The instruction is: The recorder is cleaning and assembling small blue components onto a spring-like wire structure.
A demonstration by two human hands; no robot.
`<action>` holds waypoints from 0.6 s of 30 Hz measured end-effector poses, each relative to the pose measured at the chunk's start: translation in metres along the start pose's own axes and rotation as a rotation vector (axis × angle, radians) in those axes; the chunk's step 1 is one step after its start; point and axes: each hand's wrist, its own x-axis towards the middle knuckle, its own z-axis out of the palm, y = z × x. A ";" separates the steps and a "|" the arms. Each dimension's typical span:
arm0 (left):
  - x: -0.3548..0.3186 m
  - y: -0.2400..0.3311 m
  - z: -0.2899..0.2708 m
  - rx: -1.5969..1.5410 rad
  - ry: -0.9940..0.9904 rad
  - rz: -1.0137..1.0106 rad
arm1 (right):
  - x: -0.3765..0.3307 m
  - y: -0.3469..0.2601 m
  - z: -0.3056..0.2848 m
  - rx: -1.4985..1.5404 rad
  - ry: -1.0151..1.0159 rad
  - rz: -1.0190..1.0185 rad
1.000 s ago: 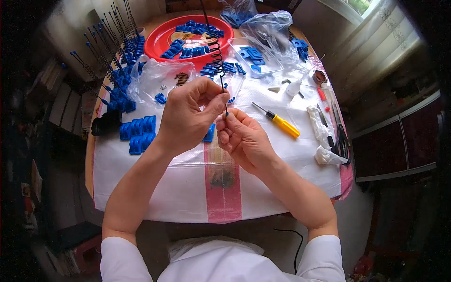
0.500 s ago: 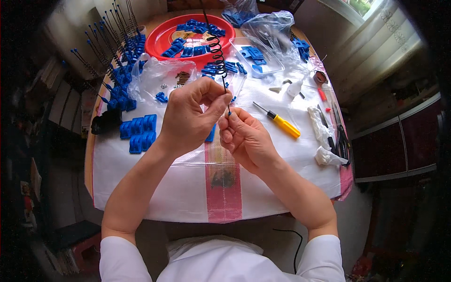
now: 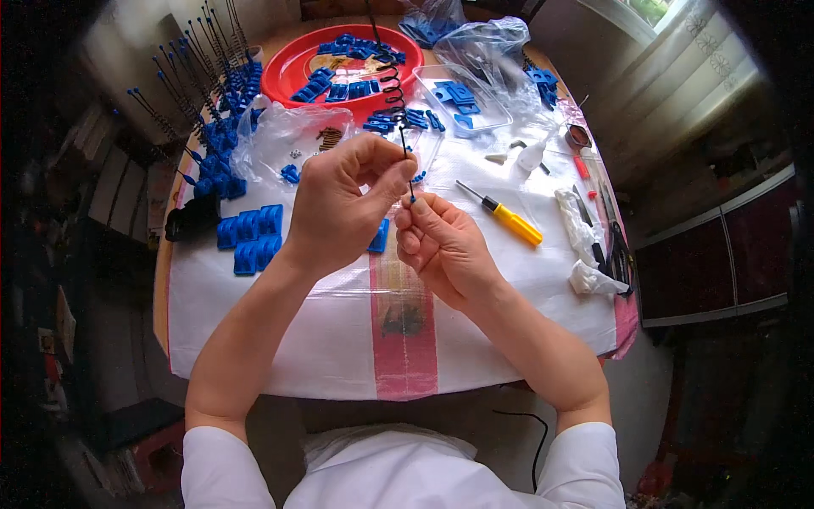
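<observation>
Above the middle of the table, my left hand (image 3: 339, 208) pinches a black wire with a coiled section (image 3: 394, 89) between thumb and forefinger. The wire stands nearly upright, its coil rising above that hand. At the lower end sits a small blue tip (image 3: 413, 199), which my right hand (image 3: 443, 242) pinches between thumb and fingertips. Both hands are closed and close together, the right one lower. Behind my left hand, a blue plastic piece (image 3: 379, 237) shows partly on the table. Several blue blocks (image 3: 248, 227) stand in two rows left of my left forearm.
At the back is a red basin (image 3: 273, 78) with blue parts. Next to it stands a clear plastic box (image 3: 506, 119). A yellow-handled screwdriver (image 3: 513, 222) lies to the right, with scissors (image 3: 620, 254) beyond. Finished-looking coiled wires on blue bases (image 3: 222, 136) crowd the left. A clear bag (image 3: 271, 140) holds screws.
Both hands keep their pinch on the wire. The right fingertips and blue tip have risen very slightly, and the wire's upper part has shifted a little.
</observation>
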 end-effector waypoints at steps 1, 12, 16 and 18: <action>0.000 0.000 -0.001 -0.029 0.006 0.006 | 0.000 0.000 0.002 0.000 0.016 0.006; -0.018 -0.031 -0.027 -0.296 0.192 -0.089 | 0.002 -0.005 -0.012 -0.173 0.170 -0.149; -0.025 -0.043 -0.025 -0.342 0.198 -0.107 | 0.006 -0.011 -0.015 -0.356 0.231 -0.215; -0.025 -0.046 -0.024 -0.352 0.187 -0.095 | 0.008 -0.015 -0.019 -0.442 0.251 -0.238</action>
